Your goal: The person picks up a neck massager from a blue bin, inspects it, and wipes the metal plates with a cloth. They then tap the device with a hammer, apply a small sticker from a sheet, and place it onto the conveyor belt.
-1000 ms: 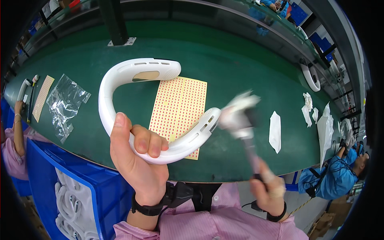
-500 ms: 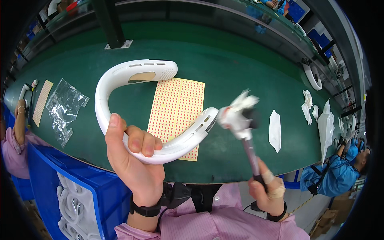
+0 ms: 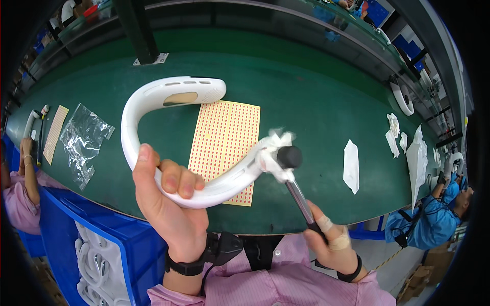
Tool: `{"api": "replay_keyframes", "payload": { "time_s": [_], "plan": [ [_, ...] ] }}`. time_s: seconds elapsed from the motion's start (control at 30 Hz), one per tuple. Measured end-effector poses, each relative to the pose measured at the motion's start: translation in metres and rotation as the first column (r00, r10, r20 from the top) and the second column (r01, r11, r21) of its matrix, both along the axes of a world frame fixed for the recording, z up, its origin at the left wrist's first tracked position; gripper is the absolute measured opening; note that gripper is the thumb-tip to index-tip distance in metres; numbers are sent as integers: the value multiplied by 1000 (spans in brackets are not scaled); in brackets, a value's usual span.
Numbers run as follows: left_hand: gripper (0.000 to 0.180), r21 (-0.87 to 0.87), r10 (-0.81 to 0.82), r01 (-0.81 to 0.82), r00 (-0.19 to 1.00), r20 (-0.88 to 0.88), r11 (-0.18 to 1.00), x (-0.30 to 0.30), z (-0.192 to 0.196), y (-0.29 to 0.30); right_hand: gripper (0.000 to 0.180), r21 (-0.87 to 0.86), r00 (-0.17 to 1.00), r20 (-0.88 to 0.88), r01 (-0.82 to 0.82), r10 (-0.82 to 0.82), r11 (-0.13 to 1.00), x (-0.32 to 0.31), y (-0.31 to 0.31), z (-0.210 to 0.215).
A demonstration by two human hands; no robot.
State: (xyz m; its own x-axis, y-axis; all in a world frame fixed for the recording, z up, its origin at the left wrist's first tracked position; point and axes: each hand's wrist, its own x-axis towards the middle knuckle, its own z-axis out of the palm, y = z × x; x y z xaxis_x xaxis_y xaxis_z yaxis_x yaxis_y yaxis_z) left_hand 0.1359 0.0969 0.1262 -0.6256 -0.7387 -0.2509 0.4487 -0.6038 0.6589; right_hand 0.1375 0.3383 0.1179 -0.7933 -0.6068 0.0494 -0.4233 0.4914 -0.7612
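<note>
My left hand [image 3: 176, 204] is closed around the lower arm of a white U-shaped neck fan [image 3: 131, 120], holding it raised over the green table. A tan patch shows on the inside of the fan's upper arm. In my right hand [image 3: 332, 242] is the handle of a mallet [image 3: 290, 157], its dark rubber end showing and the rest of its head wrapped in white cloth or tissue. The wrapped head meets the free end of the fan's lower arm and hides that tip. Behind the fan lies a cream sticker sheet [image 3: 224, 137] with rows of small red marks.
A clear plastic bag [image 3: 84, 143] and another sticker sheet [image 3: 55, 133] lie to the left. White paper pieces [image 3: 351, 167] are on the right. A blue bin [image 3: 120, 224] holding white fans stands at lower left. Co-workers [image 3: 423, 219] sit at both sides.
My right hand has swung the mallet left, bringing its wrapped head from beside the fan's tip onto it. My left hand and the fan have hardly moved.
</note>
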Motion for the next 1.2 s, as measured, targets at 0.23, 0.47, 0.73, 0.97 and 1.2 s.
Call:
{"api": "replay_keyframes", "payload": {
  "time_s": [0.23, 0.47, 0.73, 0.97, 1.2],
  "plan": [
    [22, -69, -45, 39, 995, -86, 997, 16, -33, -10, 54, -31, 983, 118, 143, -139, 989, 5, 11, -1],
    [56, -913, 563, 297, 720, 406, 278, 37, -62, -1, 58, 11, 998, -41, -49, 49, 999, 2, 3, -9],
    [28, -839, 342, 490, 851, 399, -239, 27, -52, 8, 63, 172, 976, -155, -124, 151, 977, -5, -2, -2],
    [37, -867, 370, 416, 878, 304, -274, 24, -61, 5, 64, 283, 963, -180, -142, 198, 948, -10, -10, 12],
    [15, -864, 330, 454, 867, 373, -217, 24, -55, 7, 61, 322, 955, -189, -159, 228, 933, -10, -12, 11]
  ]
}}
